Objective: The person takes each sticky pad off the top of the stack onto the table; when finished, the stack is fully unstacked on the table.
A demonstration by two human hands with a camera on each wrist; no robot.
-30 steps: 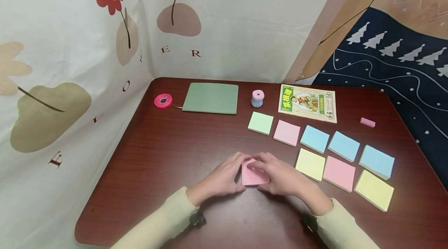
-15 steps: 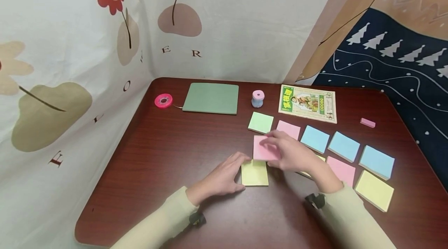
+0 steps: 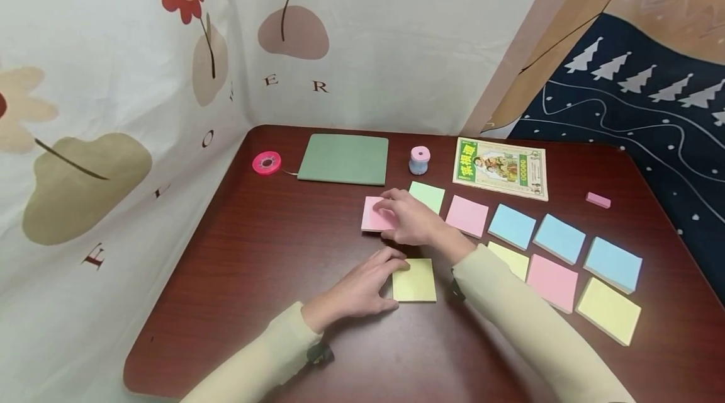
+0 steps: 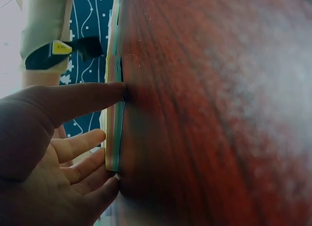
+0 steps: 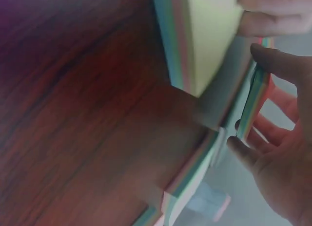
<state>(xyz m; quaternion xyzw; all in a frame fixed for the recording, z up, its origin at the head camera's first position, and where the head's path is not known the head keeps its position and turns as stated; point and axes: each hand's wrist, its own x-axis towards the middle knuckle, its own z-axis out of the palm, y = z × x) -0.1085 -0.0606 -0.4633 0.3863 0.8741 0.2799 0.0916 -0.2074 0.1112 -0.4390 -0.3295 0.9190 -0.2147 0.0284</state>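
right hand (image 3: 409,220): grasping a pink pad (image 3: 375,215) by its edges, low over the worktop (image 3: 272,252), just left of the green pad (image 3: 427,195)
left hand (image 3: 362,289): fingers straight, released, resting against the left edge of the yellow pad (image 3: 415,279)
pink pad, placing: landmark is the green pad; judged best set flat beside it, edges parallel, a small gap matching the row to its right
yellow pad: nearer the person than the green pad, well apart from it
caution: keep the left fingers steady so the yellow pad stays square
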